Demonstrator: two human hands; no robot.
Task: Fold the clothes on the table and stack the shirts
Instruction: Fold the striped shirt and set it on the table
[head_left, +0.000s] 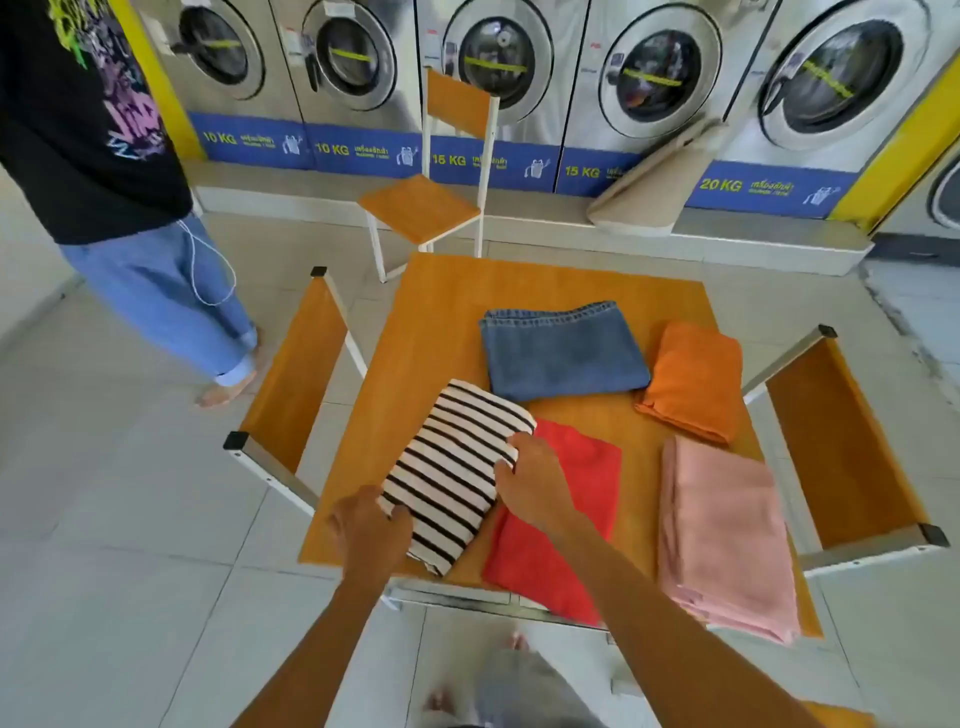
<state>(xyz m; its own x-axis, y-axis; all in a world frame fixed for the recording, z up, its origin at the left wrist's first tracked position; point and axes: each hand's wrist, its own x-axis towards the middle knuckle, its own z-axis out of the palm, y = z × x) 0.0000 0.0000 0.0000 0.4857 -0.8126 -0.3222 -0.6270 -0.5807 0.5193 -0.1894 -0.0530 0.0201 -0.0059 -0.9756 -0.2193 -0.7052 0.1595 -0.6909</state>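
The folded striped shirt (457, 475) was clamped at opposite edges by the left hand (371, 527) and right hand (530, 486), each grip closed on the cloth above the table (447, 312).

Bare forearms, sleeveless; grey shorts (524, 691).

Single head view, high above near table (441, 322) edge, facing forward-down; washers (498, 57) beyond, far.

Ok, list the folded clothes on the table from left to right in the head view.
striped shirt → red garment → pink garment. The jeans and the orange garment lie farther back, jeans left of orange.
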